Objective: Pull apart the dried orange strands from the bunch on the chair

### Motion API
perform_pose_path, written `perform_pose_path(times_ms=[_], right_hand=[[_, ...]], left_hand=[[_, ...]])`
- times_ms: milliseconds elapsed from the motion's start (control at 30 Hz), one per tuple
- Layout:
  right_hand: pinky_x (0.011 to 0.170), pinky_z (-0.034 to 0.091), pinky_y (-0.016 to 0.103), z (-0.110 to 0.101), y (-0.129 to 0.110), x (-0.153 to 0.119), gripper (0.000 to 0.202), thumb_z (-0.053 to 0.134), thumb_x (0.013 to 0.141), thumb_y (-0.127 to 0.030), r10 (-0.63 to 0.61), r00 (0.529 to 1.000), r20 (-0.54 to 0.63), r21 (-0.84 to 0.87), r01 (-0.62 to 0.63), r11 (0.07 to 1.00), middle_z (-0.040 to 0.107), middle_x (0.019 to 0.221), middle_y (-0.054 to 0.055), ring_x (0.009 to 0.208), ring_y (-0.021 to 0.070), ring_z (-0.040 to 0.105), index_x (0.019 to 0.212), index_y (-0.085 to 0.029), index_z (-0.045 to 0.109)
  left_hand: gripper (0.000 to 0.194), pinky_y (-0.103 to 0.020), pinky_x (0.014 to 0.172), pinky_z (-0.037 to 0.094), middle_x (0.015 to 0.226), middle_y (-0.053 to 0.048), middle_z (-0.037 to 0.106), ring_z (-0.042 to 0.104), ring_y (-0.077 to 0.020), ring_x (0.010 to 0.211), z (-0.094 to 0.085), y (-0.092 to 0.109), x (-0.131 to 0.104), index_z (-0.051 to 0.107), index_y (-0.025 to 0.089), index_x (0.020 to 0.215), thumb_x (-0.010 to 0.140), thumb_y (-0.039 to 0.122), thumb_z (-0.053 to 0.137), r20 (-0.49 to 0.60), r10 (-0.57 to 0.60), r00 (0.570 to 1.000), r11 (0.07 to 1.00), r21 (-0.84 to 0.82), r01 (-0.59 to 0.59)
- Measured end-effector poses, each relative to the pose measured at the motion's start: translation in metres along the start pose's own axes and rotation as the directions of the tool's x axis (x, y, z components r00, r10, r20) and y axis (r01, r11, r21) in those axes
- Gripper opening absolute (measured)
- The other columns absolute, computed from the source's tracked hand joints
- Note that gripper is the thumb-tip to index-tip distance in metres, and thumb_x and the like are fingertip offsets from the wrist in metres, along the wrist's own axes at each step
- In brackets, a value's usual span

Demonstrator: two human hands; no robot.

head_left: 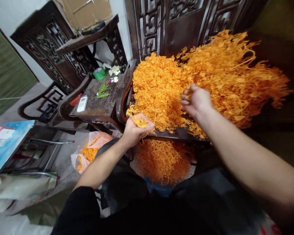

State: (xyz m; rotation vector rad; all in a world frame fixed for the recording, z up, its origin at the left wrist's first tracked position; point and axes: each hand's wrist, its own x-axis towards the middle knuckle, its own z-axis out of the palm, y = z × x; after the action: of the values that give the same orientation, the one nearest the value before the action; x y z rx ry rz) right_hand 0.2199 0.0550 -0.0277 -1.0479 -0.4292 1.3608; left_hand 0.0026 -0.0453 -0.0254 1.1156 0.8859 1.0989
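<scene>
A large heap of orange plastic-looking flower pieces (159, 88) covers the dark wooden bench seat, with long-stemmed orange sprigs (225, 75) spread over its right side. My left hand (138, 129) is at the heap's front left edge, fingers wrapped round a few orange pieces. Farther right, my right hand (197, 99) is closed at the border between the heap and the sprigs; small orange bits show at its fingertips. More orange stems (161, 160) lie low between my legs, below the bench edge.
Left of the bench, a small dark table (93, 94) holds green tape (99, 73), white flowers (114, 70) and green stems (103, 90). A plastic bag (75, 160) with orange pieces is on the floor. A blue-topped table (17, 130) stands at far left.
</scene>
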Motion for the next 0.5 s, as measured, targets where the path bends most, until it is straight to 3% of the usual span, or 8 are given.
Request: perform_pose_path(times_ms=[33, 100, 200, 267, 333, 433, 467, 500], right_hand=[[0.038, 0.016, 0.017, -0.003, -0.007, 0.007, 0.025, 0.047, 0.100, -0.018, -0.018, 1.000, -0.012, -0.011, 0.018, 1.000, 0.055, 0.065, -0.001, 0.045, 0.0041, 0.041, 0.075, -0.021, 0.044], [0.038, 0.018, 0.018, -0.006, -0.017, 0.009, 0.020, 0.046, 0.096, -0.013, -0.100, 0.992, 0.072, -0.077, 0.105, 0.991, 0.065, 0.078, 0.004, 0.049, 0.0045, 0.049, 0.078, -0.020, 0.053], [0.039, 0.020, 0.021, -0.001, -0.009, -0.014, 0.013, 0.058, 0.088, -0.013, -0.149, 0.945, 0.293, -0.208, 0.215, 0.954, 0.062, 0.074, 0.002, 0.046, 0.0066, 0.046, 0.093, -0.018, 0.068], [0.040, 0.021, 0.022, 0.006, 0.007, -0.036, 0.013, 0.065, 0.088, -0.024, -0.124, 0.916, 0.382, -0.288, 0.245, 0.926, 0.056, 0.067, -0.001, 0.046, 0.0081, 0.042, 0.098, -0.019, 0.072], [0.045, 0.031, 0.024, 0.013, 0.024, -0.056, 0.019, 0.072, 0.087, -0.037, -0.155, 0.880, 0.448, -0.379, 0.344, 0.859, 0.059, 0.069, 0.001, 0.054, 0.0113, 0.049, 0.097, -0.020, 0.074], [0.067, 0.049, 0.031, 0.020, 0.039, -0.070, 0.023, 0.080, 0.082, -0.042, -0.203, 0.778, 0.595, -0.483, 0.548, 0.683, 0.070, 0.084, 0.005, 0.078, 0.0187, 0.063, 0.090, -0.021, 0.076], [0.072, 0.050, 0.032, 0.020, 0.041, -0.067, 0.021, 0.081, 0.081, -0.041, -0.212, 0.764, 0.610, -0.498, 0.577, 0.647, 0.071, 0.085, 0.005, 0.081, 0.0194, 0.063, 0.085, -0.021, 0.075], [0.072, 0.049, 0.032, 0.019, 0.040, -0.061, 0.023, 0.081, 0.081, -0.042, -0.214, 0.778, 0.590, -0.505, 0.563, 0.654, 0.070, 0.083, 0.005, 0.080, 0.0189, 0.063, 0.080, -0.021, 0.072]], left_hand=[[0.039, -0.020, 0.037, 0.017, 0.058, -0.001, 0.065, 0.032, -0.0017, 0.035, -0.001, -0.003, 0.000, 0.060, 0.016, 0.073, 0.071, 0.041, 0.089, 0.023, -0.036, 0.999, 0.999, 0.022, 0.035], [0.037, -0.021, 0.038, 0.016, 0.055, 0.000, 0.062, 0.032, -0.0027, 0.037, -0.005, -0.009, 0.001, 0.065, 0.015, 0.073, 0.074, 0.044, 0.088, 0.045, -0.103, 0.994, 0.991, 0.094, 0.099], [0.039, -0.022, 0.042, 0.019, 0.050, 0.002, 0.054, 0.032, -0.0047, 0.041, -0.009, -0.018, 0.007, 0.069, 0.013, 0.069, 0.076, 0.048, 0.085, 0.031, -0.134, 0.991, 0.964, 0.237, 0.123], [0.037, -0.023, 0.046, 0.026, 0.052, 0.000, 0.057, 0.040, -0.0073, 0.046, -0.009, -0.021, 0.013, 0.070, 0.014, 0.065, 0.076, 0.047, 0.084, 0.015, -0.093, 0.996, 0.942, 0.326, 0.083], [0.033, -0.024, 0.052, 0.035, 0.060, -0.003, 0.064, 0.050, -0.0109, 0.054, -0.007, -0.023, 0.016, 0.070, 0.014, 0.063, 0.075, 0.042, 0.083, 0.005, -0.041, 0.999, 0.919, 0.393, 0.036], [0.024, -0.025, 0.060, 0.040, 0.063, -0.003, 0.066, 0.056, -0.0138, 0.062, -0.002, -0.024, 0.019, 0.069, 0.014, 0.065, 0.072, 0.032, 0.083, -0.027, 0.000, 1.000, 0.906, 0.424, 0.012], [0.022, -0.025, 0.060, 0.040, 0.061, -0.002, 0.065, 0.055, -0.0134, 0.061, -0.001, -0.024, 0.018, 0.068, 0.015, 0.065, 0.071, 0.030, 0.083, -0.034, -0.009, 0.999, 0.912, 0.409, 0.022], [0.022, -0.025, 0.059, 0.039, 0.060, -0.002, 0.065, 0.054, -0.0124, 0.058, 0.000, -0.024, 0.017, 0.067, 0.015, 0.065, 0.070, 0.030, 0.083, -0.037, -0.033, 0.999, 0.923, 0.381, 0.044]])
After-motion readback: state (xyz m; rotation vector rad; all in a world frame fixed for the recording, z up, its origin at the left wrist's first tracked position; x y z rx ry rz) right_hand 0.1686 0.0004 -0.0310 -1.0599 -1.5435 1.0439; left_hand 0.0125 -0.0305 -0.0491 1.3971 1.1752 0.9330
